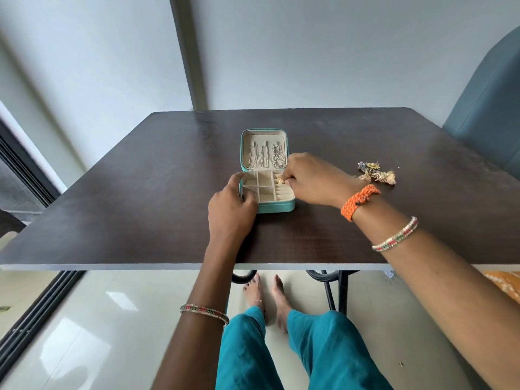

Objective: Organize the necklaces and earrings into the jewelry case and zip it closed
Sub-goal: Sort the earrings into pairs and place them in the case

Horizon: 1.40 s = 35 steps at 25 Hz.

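Apparently pinching a small gold earring [279,179], the right hand [312,178] reaches over the open jewelry case [277,206], whose left edge the left hand [230,206] grips.

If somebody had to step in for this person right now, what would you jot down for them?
Left hand: grips the near left corner of the jewelry case, steadying it.
Right hand: pinches a small gold earring over the tray's right-hand compartments.
The case lies open on the table.
Done: three necklaces hang in the lid.
Left: a pile of earrings still waits on the table to the right of the case. Set down the held earring, bring the pile over, then close the lid and zip it.
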Tool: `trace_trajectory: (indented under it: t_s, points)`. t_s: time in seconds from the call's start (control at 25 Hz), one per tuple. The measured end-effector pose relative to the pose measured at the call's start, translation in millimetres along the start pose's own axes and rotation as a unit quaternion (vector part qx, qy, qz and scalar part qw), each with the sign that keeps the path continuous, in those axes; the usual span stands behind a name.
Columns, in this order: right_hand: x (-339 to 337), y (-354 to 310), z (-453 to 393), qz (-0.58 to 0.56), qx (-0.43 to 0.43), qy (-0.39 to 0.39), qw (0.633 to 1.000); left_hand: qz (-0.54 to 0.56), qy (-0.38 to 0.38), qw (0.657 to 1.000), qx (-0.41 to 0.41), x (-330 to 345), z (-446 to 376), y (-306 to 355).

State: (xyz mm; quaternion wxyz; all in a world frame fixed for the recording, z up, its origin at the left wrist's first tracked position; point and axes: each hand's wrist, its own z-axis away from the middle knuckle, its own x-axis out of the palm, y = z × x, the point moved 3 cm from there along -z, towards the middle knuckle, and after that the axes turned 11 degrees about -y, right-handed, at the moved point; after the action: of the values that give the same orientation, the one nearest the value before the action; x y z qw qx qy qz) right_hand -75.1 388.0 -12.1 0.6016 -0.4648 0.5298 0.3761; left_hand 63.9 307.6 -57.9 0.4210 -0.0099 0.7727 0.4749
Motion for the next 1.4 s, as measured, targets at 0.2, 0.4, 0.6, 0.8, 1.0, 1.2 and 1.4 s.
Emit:
trace_trajectory:
  t_s: [0.2,0.4,0.6,0.8,1.0,1.2,1.4]
  points:
    - [-2,-1,21,0.007,0.010,0.059,0.998,0.004,0.000,1.000,0.000,-1,0,-1]
    - [2,-2,25,0.007,0.023,0.051,0.998,0.002,0.004,1.000,0.003,0,-2,-2]
    - [3,6,24,-0.020,0.019,0.044,0.999,0.003,0.002,1.000,0.007,0,-1,-3]
    - [-4,49,49,-0.158,0.043,0.160,0.974,-0.114,0.039,0.992,0.025,6,2,2]
    - [-2,121,90,-0.186,0.173,0.245,0.936,-0.210,0.031,0.969,0.126,21,5,21]
    - [9,146,96,-0.211,0.219,0.254,0.918,-0.216,-0.015,0.967,0.137,28,3,20]
    - [3,117,73,-0.068,0.194,0.230,0.951,-0.181,-0.021,0.974,0.133,26,3,20]
